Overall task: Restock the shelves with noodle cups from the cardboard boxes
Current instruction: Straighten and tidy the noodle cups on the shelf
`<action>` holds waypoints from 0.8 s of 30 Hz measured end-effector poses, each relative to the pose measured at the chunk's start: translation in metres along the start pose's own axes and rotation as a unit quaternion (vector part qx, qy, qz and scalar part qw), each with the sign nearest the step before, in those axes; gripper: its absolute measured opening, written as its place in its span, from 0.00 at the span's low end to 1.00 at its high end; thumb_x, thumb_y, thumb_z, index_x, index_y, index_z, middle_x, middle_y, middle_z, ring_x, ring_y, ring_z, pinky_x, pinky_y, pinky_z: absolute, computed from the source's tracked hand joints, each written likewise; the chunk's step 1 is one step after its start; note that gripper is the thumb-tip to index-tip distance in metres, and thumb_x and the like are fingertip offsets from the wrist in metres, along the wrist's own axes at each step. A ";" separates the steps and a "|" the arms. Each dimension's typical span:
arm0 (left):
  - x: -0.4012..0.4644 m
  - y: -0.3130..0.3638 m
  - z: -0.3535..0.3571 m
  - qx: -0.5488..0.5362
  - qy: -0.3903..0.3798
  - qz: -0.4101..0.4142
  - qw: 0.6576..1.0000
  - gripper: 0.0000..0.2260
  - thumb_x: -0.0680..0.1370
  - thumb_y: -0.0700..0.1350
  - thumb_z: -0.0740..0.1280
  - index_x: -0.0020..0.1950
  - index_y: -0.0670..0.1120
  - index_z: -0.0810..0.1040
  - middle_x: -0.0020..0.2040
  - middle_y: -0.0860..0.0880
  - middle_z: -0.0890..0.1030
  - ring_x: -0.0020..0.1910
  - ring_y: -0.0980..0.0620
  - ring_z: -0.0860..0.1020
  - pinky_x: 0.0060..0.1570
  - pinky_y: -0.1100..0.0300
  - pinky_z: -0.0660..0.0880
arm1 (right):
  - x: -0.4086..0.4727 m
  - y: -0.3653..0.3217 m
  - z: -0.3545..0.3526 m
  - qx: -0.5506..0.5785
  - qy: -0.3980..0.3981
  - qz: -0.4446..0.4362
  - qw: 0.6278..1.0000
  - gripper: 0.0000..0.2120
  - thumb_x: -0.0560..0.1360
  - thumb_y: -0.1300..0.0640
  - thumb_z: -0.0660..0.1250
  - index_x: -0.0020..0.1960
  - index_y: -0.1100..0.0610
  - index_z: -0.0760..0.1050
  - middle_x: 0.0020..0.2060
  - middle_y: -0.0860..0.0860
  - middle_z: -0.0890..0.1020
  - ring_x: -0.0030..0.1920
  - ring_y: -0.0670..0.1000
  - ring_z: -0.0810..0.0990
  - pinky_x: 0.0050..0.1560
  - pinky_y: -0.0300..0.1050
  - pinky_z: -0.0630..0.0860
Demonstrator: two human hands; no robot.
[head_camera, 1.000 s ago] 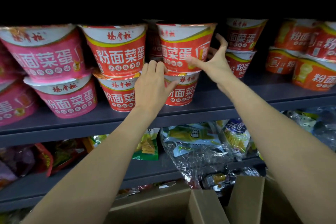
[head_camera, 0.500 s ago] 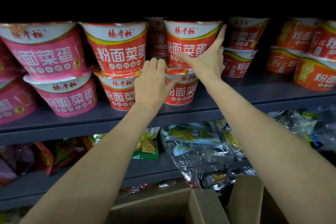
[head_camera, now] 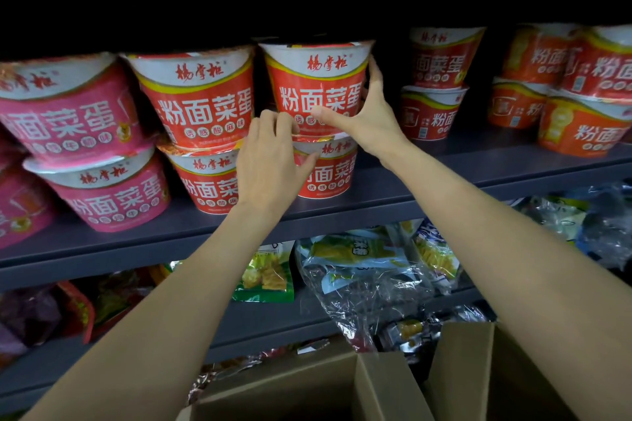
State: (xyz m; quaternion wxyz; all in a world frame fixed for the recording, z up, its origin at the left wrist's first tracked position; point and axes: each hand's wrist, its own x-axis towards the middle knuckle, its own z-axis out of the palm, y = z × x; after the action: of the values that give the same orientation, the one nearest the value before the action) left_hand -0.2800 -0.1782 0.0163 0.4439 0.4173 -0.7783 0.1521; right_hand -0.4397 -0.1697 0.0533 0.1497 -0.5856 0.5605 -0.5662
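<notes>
- right hand [head_camera: 372, 120] fingers [head_camera: 375, 73] spanning top red cup [head_camera: 318, 85], thumb across front, squaring it up
- left hand [head_camera: 270, 161] fingertips bracing lower cup [head_camera: 328, 167], steadying stack

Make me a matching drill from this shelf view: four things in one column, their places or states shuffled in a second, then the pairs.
1. right hand
2. left hand
3. pink cups
4. cardboard box

A. bottom of the view, below the shelves
B. grips the upper red cup
C. stacked far left on the shelf
D. touches the lower red cup

Pairs: 1-B, 2-D, 3-C, 4-A
</notes>
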 end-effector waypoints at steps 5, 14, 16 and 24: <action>-0.001 0.022 0.011 0.015 0.008 0.137 0.990 0.17 0.72 0.47 0.70 0.58 0.43 0.75 0.53 0.44 0.76 0.53 0.44 0.73 0.49 0.52 0.71 | -0.015 0.026 -0.027 -0.046 0.028 -0.013 0.998 0.35 0.73 0.47 0.70 0.75 0.51 0.58 0.72 0.51 0.65 0.70 0.50 0.65 0.67 0.47 0.66; 0.000 0.019 0.039 0.030 0.083 0.140 0.986 0.09 0.78 0.46 0.66 0.55 0.44 0.78 0.49 0.44 0.77 0.48 0.43 0.71 0.44 0.50 0.70 | 0.020 0.124 -0.119 -0.240 0.184 0.040 0.952 0.26 0.74 0.52 0.70 0.70 0.52 0.65 0.66 0.59 0.67 0.64 0.62 0.70 0.61 0.51 0.69; -0.001 0.017 0.042 0.020 0.097 0.135 0.986 0.09 0.78 0.47 0.66 0.55 0.44 0.79 0.48 0.43 0.77 0.47 0.43 0.70 0.44 0.49 0.70 | 0.038 0.141 -0.123 -0.242 0.172 0.065 0.953 0.34 0.73 0.52 0.71 0.73 0.49 0.60 0.72 0.60 0.60 0.68 0.63 0.66 0.64 0.53 0.67; -0.001 0.018 0.043 0.018 0.093 0.132 0.987 0.10 0.78 0.48 0.67 0.55 0.43 0.80 0.46 0.43 0.77 0.45 0.43 0.72 0.43 0.52 0.70 | 0.096 0.177 -0.112 -0.175 0.164 0.104 0.965 0.58 0.65 0.50 0.78 0.77 0.49 0.38 0.74 0.67 0.44 0.75 0.66 0.50 0.72 0.63 0.56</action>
State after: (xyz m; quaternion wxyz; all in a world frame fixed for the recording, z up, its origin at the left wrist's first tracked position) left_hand -0.3180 -0.1934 -0.0063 0.4828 0.3030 -0.7791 0.2612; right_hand -0.6451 -0.2550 -0.0076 0.0088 -0.4403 0.7256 -0.5288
